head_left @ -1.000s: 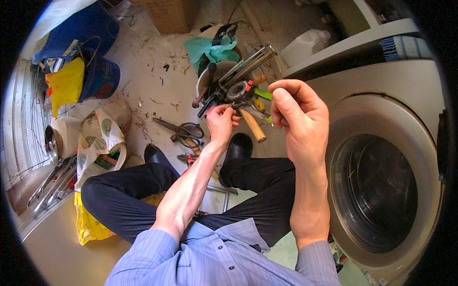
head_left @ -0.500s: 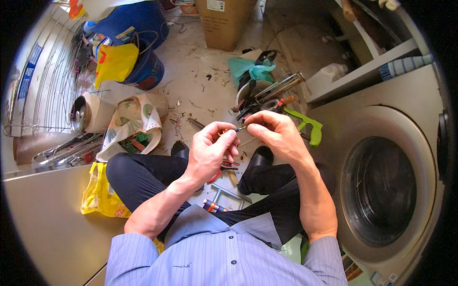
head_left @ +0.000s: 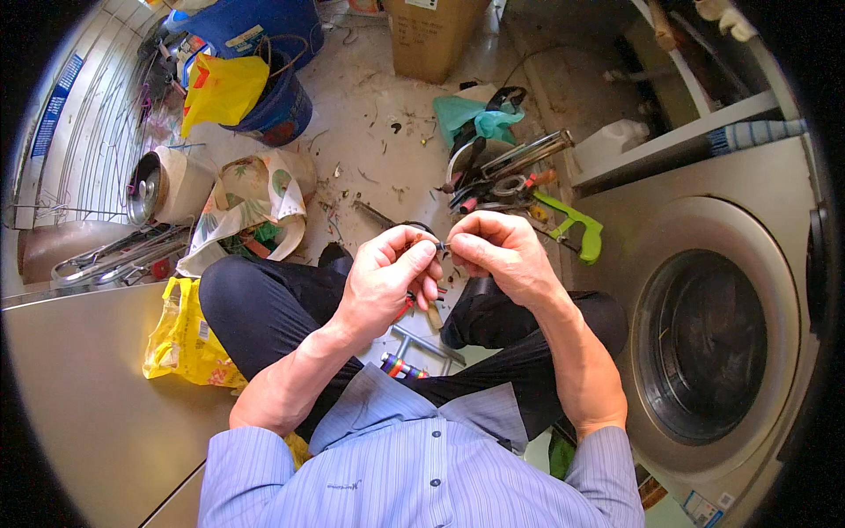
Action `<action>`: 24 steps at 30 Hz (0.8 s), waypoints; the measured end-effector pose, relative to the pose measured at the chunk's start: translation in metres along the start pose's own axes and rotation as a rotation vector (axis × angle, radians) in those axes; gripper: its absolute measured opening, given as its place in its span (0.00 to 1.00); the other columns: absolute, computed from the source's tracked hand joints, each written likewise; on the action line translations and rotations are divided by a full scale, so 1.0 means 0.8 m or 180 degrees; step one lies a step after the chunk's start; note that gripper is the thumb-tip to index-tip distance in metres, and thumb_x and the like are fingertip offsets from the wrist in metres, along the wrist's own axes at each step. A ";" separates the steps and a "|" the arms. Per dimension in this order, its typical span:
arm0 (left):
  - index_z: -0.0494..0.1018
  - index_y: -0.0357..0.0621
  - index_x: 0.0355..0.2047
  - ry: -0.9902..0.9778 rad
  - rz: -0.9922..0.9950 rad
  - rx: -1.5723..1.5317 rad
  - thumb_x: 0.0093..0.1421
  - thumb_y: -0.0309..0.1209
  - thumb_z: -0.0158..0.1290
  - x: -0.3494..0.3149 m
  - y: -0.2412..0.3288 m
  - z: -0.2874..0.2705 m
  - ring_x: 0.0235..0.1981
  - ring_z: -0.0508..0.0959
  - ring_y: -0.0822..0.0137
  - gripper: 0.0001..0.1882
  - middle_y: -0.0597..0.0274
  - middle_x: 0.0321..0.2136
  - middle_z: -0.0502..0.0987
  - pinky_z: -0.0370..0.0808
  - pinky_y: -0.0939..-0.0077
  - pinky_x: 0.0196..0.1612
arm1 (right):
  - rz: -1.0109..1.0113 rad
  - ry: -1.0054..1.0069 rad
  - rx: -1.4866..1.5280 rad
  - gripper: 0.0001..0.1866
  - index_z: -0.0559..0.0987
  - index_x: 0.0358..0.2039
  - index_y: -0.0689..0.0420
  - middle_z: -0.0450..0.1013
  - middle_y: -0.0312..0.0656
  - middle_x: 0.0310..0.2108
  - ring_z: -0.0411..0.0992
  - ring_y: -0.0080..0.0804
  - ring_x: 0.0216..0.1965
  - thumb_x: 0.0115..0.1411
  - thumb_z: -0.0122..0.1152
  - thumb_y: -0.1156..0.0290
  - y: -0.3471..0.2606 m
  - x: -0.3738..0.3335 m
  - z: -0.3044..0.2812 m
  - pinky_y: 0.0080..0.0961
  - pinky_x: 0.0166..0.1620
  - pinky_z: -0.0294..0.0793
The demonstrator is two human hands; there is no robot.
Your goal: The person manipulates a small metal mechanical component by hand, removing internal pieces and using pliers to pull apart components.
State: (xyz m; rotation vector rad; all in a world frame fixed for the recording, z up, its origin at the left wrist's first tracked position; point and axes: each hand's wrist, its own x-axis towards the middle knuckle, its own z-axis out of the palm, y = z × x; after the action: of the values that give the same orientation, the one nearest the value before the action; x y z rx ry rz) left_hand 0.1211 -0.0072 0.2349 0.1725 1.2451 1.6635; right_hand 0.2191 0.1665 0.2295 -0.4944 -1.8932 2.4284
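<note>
Both of my hands meet in front of me, above the floor between my knees. My left hand [head_left: 387, 275] pinches a small black wire-like piece [head_left: 441, 247] between thumb and forefinger, its other fingers curled. From the other side, the thumb and forefinger of my right hand [head_left: 506, 257] close on the piece's thin end. Its exact kind is too small to tell. Below the hands, partly hidden, lie a red-handled tool [head_left: 404, 308], a grey metal frame [head_left: 426, 345] and a roll of multicoloured tape [head_left: 400, 367].
A front-loading washing machine [head_left: 627, 352] stands close on my right. Beyond my hands lie a green-handled tool [head_left: 588, 238], metal parts and a teal bag [head_left: 480, 121]. Blue buckets [head_left: 277, 119], a patterned bag [head_left: 286, 189] and a yellow bag [head_left: 180, 339] are leftward. A cardboard box [head_left: 431, 44] stands far ahead.
My right hand has moved slightly left and down, so its fingertips now close on the thin end of the black piece. The gap between the hands has narrowed. The view has shifted a little.
</note>
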 end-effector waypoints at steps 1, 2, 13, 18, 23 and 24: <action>0.71 0.36 0.41 0.0001 -0.0013 0.0012 0.68 0.31 0.49 0.000 0.000 0.000 0.20 0.77 0.72 0.10 0.59 0.26 0.77 0.74 0.82 0.22 | 0.0113 0.0006 0.0008 0.09 0.80 0.35 0.62 0.71 0.29 0.23 0.66 0.13 0.23 0.62 0.60 0.69 0.001 0.001 -0.001 0.14 0.26 0.64; 0.71 0.36 0.41 0.0002 -0.0026 0.0024 0.68 0.31 0.48 0.000 0.001 0.000 0.20 0.77 0.73 0.09 0.60 0.26 0.77 0.74 0.82 0.21 | 0.0226 0.0010 0.0016 0.09 0.80 0.35 0.62 0.71 0.29 0.23 0.66 0.13 0.24 0.62 0.60 0.69 0.002 0.003 -0.002 0.14 0.26 0.64; 0.72 0.38 0.40 0.0139 -0.0062 -0.0135 0.67 0.32 0.49 0.004 -0.005 -0.010 0.18 0.75 0.74 0.09 0.61 0.24 0.77 0.73 0.83 0.19 | -0.0052 0.0190 -0.0172 0.08 0.79 0.37 0.64 0.73 0.32 0.26 0.70 0.18 0.27 0.61 0.61 0.72 0.006 0.011 0.011 0.18 0.31 0.70; 0.72 0.38 0.40 0.0141 -0.0111 -0.0120 0.67 0.32 0.49 0.006 -0.008 -0.009 0.17 0.75 0.74 0.09 0.62 0.23 0.77 0.73 0.82 0.18 | -0.1249 0.0398 -0.1989 0.05 0.77 0.33 0.64 0.74 0.46 0.27 0.74 0.35 0.28 0.58 0.59 0.75 0.004 0.008 0.016 0.27 0.33 0.73; 0.72 0.39 0.40 0.0145 -0.0181 -0.0361 0.67 0.33 0.49 0.008 -0.014 -0.013 0.17 0.75 0.74 0.09 0.63 0.23 0.76 0.73 0.82 0.18 | -0.1423 0.0494 -0.2107 0.03 0.75 0.31 0.63 0.72 0.49 0.27 0.73 0.45 0.28 0.57 0.58 0.77 0.003 0.010 0.021 0.32 0.33 0.73; 0.72 0.39 0.40 0.0144 -0.0199 -0.0405 0.67 0.33 0.50 0.009 -0.014 -0.013 0.17 0.75 0.74 0.09 0.63 0.23 0.77 0.73 0.82 0.18 | -0.1379 0.0517 -0.2067 0.03 0.75 0.31 0.64 0.72 0.49 0.26 0.73 0.44 0.28 0.57 0.58 0.77 0.004 0.010 0.020 0.31 0.33 0.73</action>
State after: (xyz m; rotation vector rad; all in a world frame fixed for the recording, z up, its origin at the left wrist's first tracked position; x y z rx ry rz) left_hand 0.1181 -0.0088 0.2182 0.0182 1.1622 1.6942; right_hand 0.2082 0.1523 0.2280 -0.2363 -2.3778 1.4490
